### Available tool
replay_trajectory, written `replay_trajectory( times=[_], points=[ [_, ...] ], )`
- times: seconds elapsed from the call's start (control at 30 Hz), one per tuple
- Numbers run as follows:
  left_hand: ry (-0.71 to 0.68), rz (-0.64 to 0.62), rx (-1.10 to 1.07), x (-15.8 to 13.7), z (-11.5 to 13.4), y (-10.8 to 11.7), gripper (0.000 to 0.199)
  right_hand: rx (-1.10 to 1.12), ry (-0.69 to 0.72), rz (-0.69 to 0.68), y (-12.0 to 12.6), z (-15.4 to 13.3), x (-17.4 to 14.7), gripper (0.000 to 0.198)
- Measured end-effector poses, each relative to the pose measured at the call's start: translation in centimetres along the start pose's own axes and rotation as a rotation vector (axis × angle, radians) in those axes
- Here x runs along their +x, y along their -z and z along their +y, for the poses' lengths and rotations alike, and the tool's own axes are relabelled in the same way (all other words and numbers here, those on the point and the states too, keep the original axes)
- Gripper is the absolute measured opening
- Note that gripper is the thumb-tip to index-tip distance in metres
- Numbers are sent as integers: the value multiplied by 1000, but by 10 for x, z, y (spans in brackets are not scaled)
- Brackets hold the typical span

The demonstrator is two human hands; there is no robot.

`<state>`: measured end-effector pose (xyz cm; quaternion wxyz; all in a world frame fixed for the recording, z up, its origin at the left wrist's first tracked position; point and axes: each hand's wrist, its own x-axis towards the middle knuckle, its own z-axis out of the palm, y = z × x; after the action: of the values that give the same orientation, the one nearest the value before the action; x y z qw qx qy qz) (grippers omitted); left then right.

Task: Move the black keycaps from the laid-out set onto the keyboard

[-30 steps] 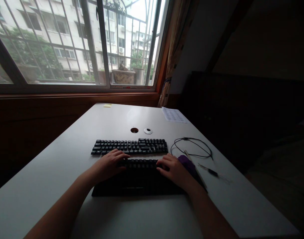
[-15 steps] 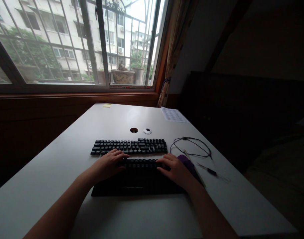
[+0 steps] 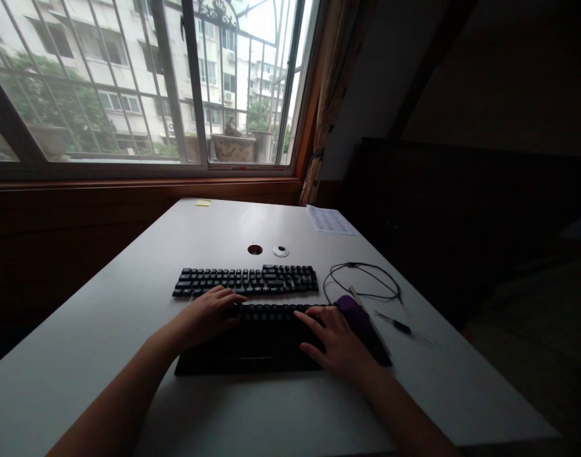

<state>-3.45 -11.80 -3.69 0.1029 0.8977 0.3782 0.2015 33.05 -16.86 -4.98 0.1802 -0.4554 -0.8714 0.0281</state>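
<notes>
A black keyboard (image 3: 252,355) lies on the white desk, with a row of keys along its back part and a dark body in front. My left hand (image 3: 211,314) is closed on its back left part, fingers at the back edge and thumb over the keys. Over the right part, my right hand (image 3: 335,336) is open with nothing in it. Its fingers are spread, the index fingertip at the key row. Behind the keyboard sit rows of black keycaps (image 3: 245,279) laid out like a key layout. A purple cloth (image 3: 353,311) lies at the back right corner.
Right of the keyboard are a looped black cable (image 3: 395,289) and a wire tool with a black handle (image 3: 402,327). A round hole (image 3: 254,250) and its white cover (image 3: 280,251) are farther back. Printed paper (image 3: 331,220) and a yellow note (image 3: 203,203) lie near the far edge.
My right hand has moved a little toward me and its fingers have spread, uncovering more of the purple cloth and the keyboard's right corner. My left hand stays in place.
</notes>
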Motion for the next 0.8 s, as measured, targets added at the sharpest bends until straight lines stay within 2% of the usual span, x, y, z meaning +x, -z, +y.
replay_trajectory(
  times=[0.8],
  points=[
    [3,18,-18,-1,0,0,43,-6,1,35,1,-3,4,54]
  ],
)
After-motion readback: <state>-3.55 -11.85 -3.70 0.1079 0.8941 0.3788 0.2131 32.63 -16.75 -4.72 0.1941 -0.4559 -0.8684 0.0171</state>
